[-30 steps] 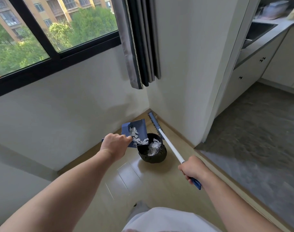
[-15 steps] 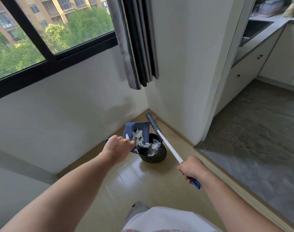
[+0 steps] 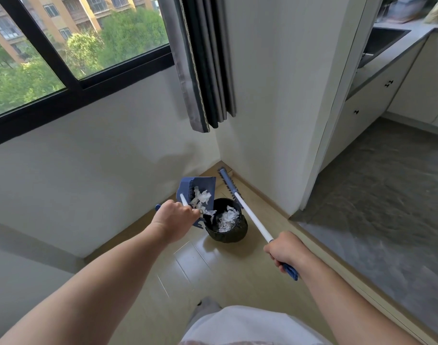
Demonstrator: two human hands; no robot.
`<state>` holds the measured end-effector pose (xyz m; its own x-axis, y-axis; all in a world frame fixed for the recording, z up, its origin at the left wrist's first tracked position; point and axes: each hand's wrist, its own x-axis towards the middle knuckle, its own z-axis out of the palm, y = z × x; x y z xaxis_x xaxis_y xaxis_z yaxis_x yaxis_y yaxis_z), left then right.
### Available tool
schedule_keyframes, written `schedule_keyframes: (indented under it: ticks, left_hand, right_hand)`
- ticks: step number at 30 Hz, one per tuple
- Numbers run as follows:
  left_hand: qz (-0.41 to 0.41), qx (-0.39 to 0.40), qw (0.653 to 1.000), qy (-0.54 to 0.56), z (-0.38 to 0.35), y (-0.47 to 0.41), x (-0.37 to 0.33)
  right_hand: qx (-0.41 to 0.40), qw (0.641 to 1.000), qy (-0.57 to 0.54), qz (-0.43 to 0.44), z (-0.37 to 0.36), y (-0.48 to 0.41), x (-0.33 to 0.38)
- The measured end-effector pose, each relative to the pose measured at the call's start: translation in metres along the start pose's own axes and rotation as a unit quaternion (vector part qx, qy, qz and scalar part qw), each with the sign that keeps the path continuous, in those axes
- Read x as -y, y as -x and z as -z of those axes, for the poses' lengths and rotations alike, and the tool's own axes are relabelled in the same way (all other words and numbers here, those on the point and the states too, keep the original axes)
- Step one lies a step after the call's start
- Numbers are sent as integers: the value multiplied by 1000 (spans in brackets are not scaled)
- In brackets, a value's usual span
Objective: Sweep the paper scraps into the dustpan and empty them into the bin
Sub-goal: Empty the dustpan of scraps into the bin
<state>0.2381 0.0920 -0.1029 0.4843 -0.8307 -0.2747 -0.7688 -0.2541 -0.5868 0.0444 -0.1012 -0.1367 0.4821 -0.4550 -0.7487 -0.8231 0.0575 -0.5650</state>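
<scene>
Centre frame: left hand (image 3: 174,220) closed on dustpan (image 3: 200,189) handle, pan tilted over black bin (image 3: 227,224); paper scraps (image 3: 200,199) at its lip and in bin. Right hand (image 3: 285,250) grips broom (image 3: 247,211). No legible writing.

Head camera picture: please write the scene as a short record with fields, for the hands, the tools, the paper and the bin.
left hand: holds the dustpan handle
right hand: holds the broom handle
dustpan: blue, tilted over the bin
paper scraps: some in the dustpan, some already in the bin
bin: black, round, on the floor near the corner
broom: head low at the wall, behind the bin
</scene>
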Motion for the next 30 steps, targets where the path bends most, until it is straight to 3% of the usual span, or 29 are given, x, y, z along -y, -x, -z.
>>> schedule_keyframes:
  ticks: [11, 21, 30]
  left_hand:
    - [-37, 10, 999, -8, 3, -3, -4]
    - [2, 4, 1000, 11, 0, -13, -2]
    - [-50, 9, 999, -18, -2, -15, 1]
  right_hand:
    - [6, 1000, 1, 3, 2, -6, 5]
    - [3, 1000, 8, -4, 3, -9, 9]
    - [-1, 1000, 15, -7, 1, -13, 9]
